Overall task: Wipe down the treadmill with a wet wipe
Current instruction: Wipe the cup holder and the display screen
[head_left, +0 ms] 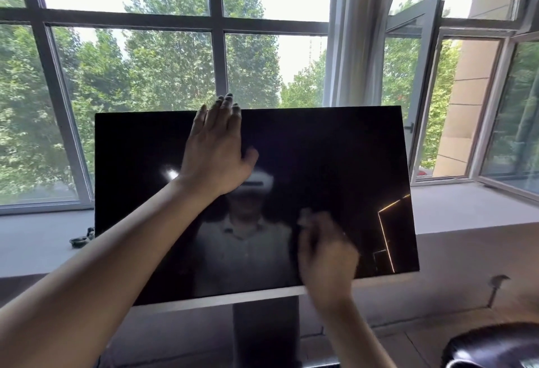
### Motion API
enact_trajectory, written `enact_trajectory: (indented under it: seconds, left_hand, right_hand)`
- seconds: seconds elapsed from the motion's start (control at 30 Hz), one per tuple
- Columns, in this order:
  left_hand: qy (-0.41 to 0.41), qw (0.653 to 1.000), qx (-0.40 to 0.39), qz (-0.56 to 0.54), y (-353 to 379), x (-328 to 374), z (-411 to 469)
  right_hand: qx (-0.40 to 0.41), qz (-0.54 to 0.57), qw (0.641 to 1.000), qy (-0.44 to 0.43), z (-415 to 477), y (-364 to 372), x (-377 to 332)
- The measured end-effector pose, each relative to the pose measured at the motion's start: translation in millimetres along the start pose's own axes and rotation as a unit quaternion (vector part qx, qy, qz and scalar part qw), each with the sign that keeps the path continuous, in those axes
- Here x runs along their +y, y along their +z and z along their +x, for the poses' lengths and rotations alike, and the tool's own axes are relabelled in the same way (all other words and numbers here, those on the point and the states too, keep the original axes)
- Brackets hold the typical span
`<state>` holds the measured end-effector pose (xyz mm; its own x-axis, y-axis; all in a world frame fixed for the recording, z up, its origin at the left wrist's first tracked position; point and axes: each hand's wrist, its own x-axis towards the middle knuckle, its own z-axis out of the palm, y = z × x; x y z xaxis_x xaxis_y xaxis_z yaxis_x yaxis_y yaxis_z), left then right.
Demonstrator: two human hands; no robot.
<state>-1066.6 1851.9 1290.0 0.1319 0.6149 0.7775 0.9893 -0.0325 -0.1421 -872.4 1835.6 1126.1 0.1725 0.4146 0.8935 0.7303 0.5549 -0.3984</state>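
1. Brace treadmill screen (335,149), upright before the window (175,61), with left hand (214,157), fingers (219,111) straight at top edge.
2. Sweep right hand (326,254) across lower glass; blurred, wet wipe grip unconfirmed.
3. Overlap strokes; press lightly.

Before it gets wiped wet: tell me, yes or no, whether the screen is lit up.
No, the screen is black all over and shows only dim reflections.

Head view faces forward, close to the dark screen (335,149)
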Motion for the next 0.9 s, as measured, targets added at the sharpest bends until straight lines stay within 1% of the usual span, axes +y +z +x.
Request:
enact_trajectory:
  seconds: [0.07, 0.1, 0.13, 0.17, 0.23, 0.27, 0.3, 0.33, 0.37, 0.4, 0.47, 0.5, 0.53, 0.57, 0.63, 0.67, 0.7, 0.73, 0.77, 0.83, 0.87, 0.9]
  left_hand:
    - [0.02, 1.0, -0.004, -0.005, 1, 15, 6]
    - [0.029, 1.0, -0.005, -0.01, 1, 21, 7]
    - [0.032, 0.999, -0.002, -0.016, 3, 26, 8]
    - [0.03, 0.999, 0.003, -0.021, 4, 29, 9]
    - [0.026, 0.999, 0.007, -0.022, 6, 31, 8]
    - [0.026, 0.999, 0.006, -0.02, 7, 30, 8]
    - [0.024, 1.0, 0.003, -0.018, 7, 29, 8]
    - [0.021, 1.0, 0.001, -0.017, 7, 30, 8]
    - [0.017, 1.0, 0.001, -0.015, 7, 31, 8]
    - [0.013, 1.0, 0.002, -0.013, 7, 32, 9]
    - [0.009, 1.0, 0.002, -0.011, 8, 34, 8]
    - [0.008, 1.0, 0.002, -0.01, 8, 34, 8]
    - [0.007, 1.0, 0.001, -0.01, 7, 34, 7]
    - [0.004, 1.0, 0.001, -0.012, 6, 35, 7]
    - [-0.001, 1.0, 0.003, -0.016, 6, 36, 7]
    - [-0.003, 1.0, 0.002, -0.017, 7, 37, 7]
    - [-0.006, 1.0, 0.002, -0.016, 8, 39, 7]
    - [-0.012, 1.0, 0.003, -0.015, 8, 41, 7]
    - [-0.019, 1.0, 0.006, -0.015, 8, 44, 7]
    - [-0.034, 0.999, 0.01, -0.01, 8, 47, 9]
    - [-0.039, 0.999, 0.011, -0.008, 7, 49, 9]
    - [-0.041, 0.999, 0.012, -0.006, 7, 50, 9]
  right_hand:
    - [-0.109, 0.013, 0.987, -0.115, -26, 13, -23]
    - [-0.145, 0.009, 0.977, -0.155, -34, 14, -25]
    - [-0.157, 0.002, 0.973, -0.167, -35, 9, -18]
    - [-0.145, -0.008, 0.979, -0.146, -31, 1, -6]
    - [-0.075, -0.031, 0.996, -0.047, -23, -16, 24]
    - [-0.038, -0.039, 0.999, 0.005, -20, -25, 35]
    - [-0.013, -0.042, 0.998, 0.04, -20, -29, 40]
    - [-0.003, -0.039, 0.998, 0.054, -22, -27, 36]
    - [-0.009, -0.025, 0.999, 0.042, -25, -20, 26]
    - [-0.043, -0.005, 0.999, 0.005, -30, -12, 12]
    - [-0.138, 0.018, 0.984, -0.109, -48, 1, -9]
    - [-0.165, 0.021, 0.975, -0.147, -51, 1, -9]
    - [-0.172, 0.017, 0.973, -0.151, -48, -4, -1]
    - [-0.161, 0.004, 0.979, -0.123, -44, -11, 12]
    - [-0.094, -0.029, 0.995, -0.017, -37, -28, 40]
    - [-0.067, -0.04, 0.996, 0.038, -36, -33, 47]
    - [-0.057, -0.042, 0.995, 0.068, -39, -34, 48]
    - [-0.061, -0.034, 0.996, 0.063, -43, -30, 42]
    - [-0.078, -0.023, 0.996, 0.027, -49, -23, 32]
    - [-0.144, 0.002, 0.986, -0.087, -62, -11, 7]
    - [-0.169, 0.004, 0.977, -0.129, -64, -9, 3]
    - [-0.179, 0.004, 0.973, -0.146, -61, -12, 7]
